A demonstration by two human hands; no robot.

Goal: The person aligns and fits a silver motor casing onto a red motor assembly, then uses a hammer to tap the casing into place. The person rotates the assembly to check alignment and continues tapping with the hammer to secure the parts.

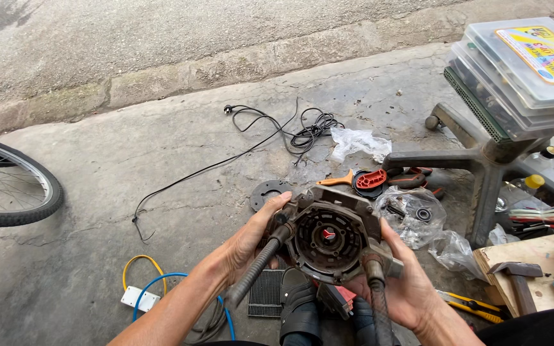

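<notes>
Two hands hold a grey power-tool housing (335,238) up over the concrete ground, near its lower middle. The left hand (251,240) is closed around the housing's left side, thumb over the top edge; the right hand (405,282) cups it from below and the right, fingers wrapped on the casing. The housing faces the camera with its round inner chamber open, a dark ring and a small red part at the centre. Two ribbed rods or hoses (254,272) run down from it toward the person.

Judging by how things lie, the tool is already taken apart: a dark round plate (265,192) lies flat on the ground just beyond the left hand, a red-and-black cap (370,181) rests further back, and small parts sit in clear plastic bags (411,214) to the right. A black power cord (270,138) trails loose across the concrete. Putting it back together looks undone.

At the upper right, stacked clear plastic boxes (520,77) sit on a chair base; the top lid bears a yellow rectangular label with a red and blue border. A hammer (517,279) lies on a wooden board at the right edge.
</notes>
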